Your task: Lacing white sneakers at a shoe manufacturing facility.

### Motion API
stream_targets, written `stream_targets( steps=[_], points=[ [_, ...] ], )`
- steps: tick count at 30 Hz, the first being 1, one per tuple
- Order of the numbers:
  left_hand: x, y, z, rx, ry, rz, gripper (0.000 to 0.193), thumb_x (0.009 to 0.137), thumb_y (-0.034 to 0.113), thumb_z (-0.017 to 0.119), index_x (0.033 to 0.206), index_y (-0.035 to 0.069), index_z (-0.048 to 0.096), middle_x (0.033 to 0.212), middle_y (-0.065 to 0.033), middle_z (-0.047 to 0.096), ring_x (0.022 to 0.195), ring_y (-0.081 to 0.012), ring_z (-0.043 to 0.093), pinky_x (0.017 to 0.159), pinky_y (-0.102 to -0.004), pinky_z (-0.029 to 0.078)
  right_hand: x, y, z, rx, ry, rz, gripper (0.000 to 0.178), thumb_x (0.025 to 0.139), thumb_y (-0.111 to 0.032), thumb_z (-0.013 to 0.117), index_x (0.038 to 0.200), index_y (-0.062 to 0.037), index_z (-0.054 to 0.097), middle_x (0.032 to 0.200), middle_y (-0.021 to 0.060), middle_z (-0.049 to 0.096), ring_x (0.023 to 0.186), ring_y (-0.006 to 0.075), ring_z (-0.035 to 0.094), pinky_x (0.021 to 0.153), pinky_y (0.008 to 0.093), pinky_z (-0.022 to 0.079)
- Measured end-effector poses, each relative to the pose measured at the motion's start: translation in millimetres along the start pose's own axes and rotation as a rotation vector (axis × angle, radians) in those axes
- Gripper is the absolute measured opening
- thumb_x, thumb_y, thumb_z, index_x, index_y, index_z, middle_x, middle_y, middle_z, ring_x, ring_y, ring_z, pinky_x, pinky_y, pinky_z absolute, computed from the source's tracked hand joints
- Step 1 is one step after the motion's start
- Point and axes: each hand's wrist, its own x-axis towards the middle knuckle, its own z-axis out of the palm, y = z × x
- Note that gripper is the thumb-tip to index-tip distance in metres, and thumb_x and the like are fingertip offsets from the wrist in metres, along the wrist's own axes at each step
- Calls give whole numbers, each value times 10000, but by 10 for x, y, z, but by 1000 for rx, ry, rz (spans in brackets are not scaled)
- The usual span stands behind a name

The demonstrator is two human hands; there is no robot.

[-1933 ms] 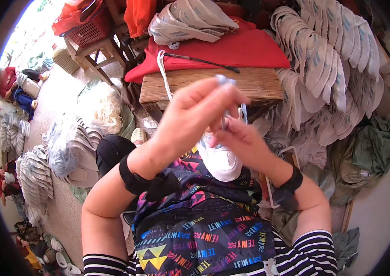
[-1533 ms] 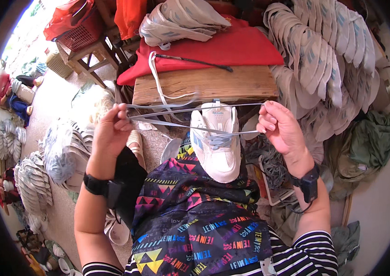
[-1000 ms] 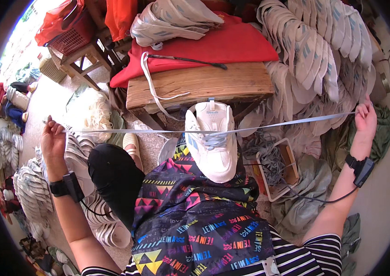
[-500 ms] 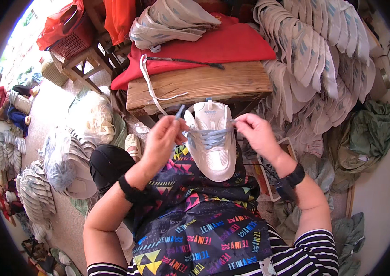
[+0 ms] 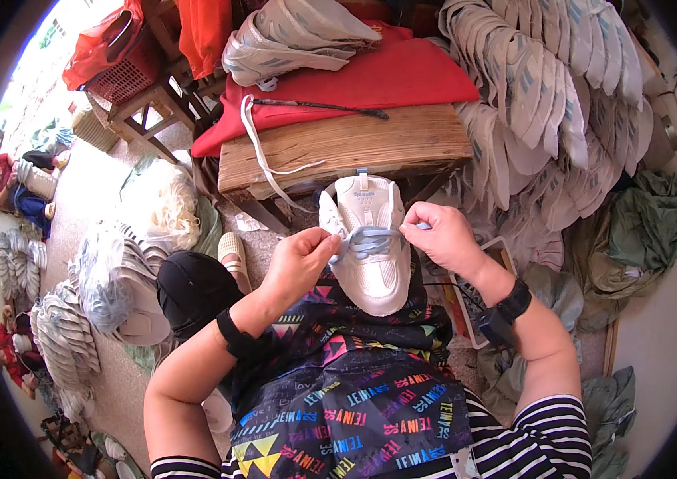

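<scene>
A white sneaker upper [image 5: 379, 289] rests over my lap, its toe toward me and its tongue toward the bench. Light blue shoelace [image 5: 372, 241] crosses its lower eyelets in several rows. On the left side, my left hand [image 5: 297, 259] is closed in a pinch on the shoelace beside the eyelets. My right hand [image 5: 448, 239] pinches the shoelace at the right edge, and a short bit of it shows by the fingers. The tips of the lace are mostly hidden by my fingers.
Ahead stands a wooden bench [image 5: 346, 144] with a red cloth [image 5: 330, 89], a white cord [image 5: 252, 132], a thin dark tool [image 5: 322, 108] and stacked uppers [image 5: 298, 40]. More uppers [image 5: 530, 88] pile up at right. Bundles of laces [image 5: 107, 279] and a stool [image 5: 150, 116] stand left.
My left hand has moved down and right, closer to the eyelets; the lace tip that stuck up from it no longer shows. My right hand has shifted slightly, with the lace still pinched.
</scene>
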Motion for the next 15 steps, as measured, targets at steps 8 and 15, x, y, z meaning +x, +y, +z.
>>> stream_targets(
  steps=[8,15],
  points=[
    [18,173,-10,-323,-100,-263,253,948,240,563,814,39,638,658,43,533,543,-44,452,491,-212,343,183,-40,-59,-113,-155,15,201,737,-228,648,759,-31,618,638,125,599,586,233,600,571,354,462],
    [146,194,-4,-310,-121,-284,265,942,244,556,785,41,623,639,30,529,543,-53,456,498,-228,364,201,-220,5,-287,-159,43,136,725,-183,627,709,-50,604,660,133,627,636,306,629,588,412,476]
  ],
)
